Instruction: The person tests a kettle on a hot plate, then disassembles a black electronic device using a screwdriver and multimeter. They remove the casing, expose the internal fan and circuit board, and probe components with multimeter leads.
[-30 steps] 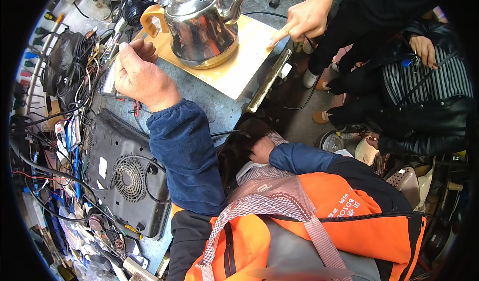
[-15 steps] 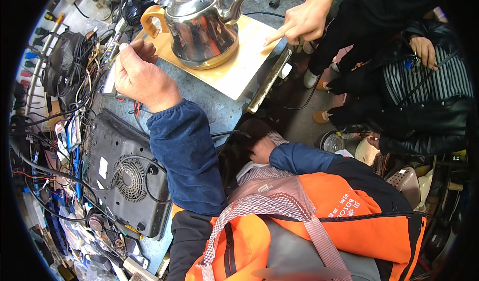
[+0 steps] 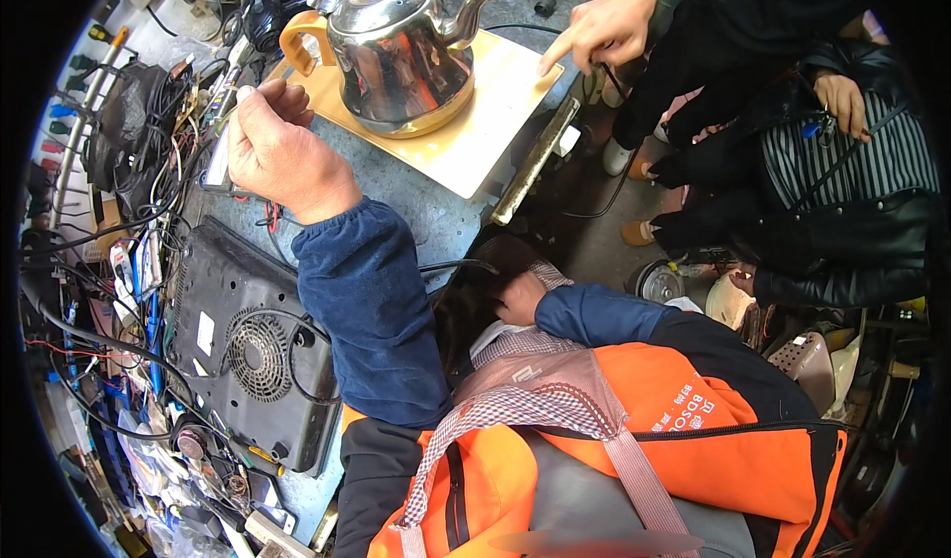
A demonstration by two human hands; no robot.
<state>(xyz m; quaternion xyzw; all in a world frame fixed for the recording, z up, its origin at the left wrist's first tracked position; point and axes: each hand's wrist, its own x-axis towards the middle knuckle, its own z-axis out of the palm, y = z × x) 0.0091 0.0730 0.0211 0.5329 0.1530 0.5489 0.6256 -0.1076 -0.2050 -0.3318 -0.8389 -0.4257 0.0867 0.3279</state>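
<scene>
My left hand (image 3: 292, 157) is raised beside the kettle's tan handle, apart from it. Its fingers are curled in, and whatever they may hold is hidden. The shiny steel kettle (image 3: 396, 72) stands upright on a flat cream-coloured panel (image 3: 466, 157), its spout toward the right. Low against my checked apron rests my right hand (image 3: 520, 298), with its fingers out of sight in shadow. A black cord (image 3: 461, 264) runs from behind my left sleeve toward it. Another person's hand (image 3: 609, 38) reaches in from the top right, index finger at the panel's right corner.
Left of my arm lies a black appliance housing (image 3: 253, 345), its round fan grille upward. Tangled cables (image 3: 158, 112) and tools crowd the bench's left side. The blue-grey bench edge (image 3: 535, 162) runs along the right. People stand beyond it, one holding keys (image 3: 817, 130).
The other person's pointing hand has shifted slightly right, to the panel's corner. Both my hands and the kettle look unmoved.
</scene>
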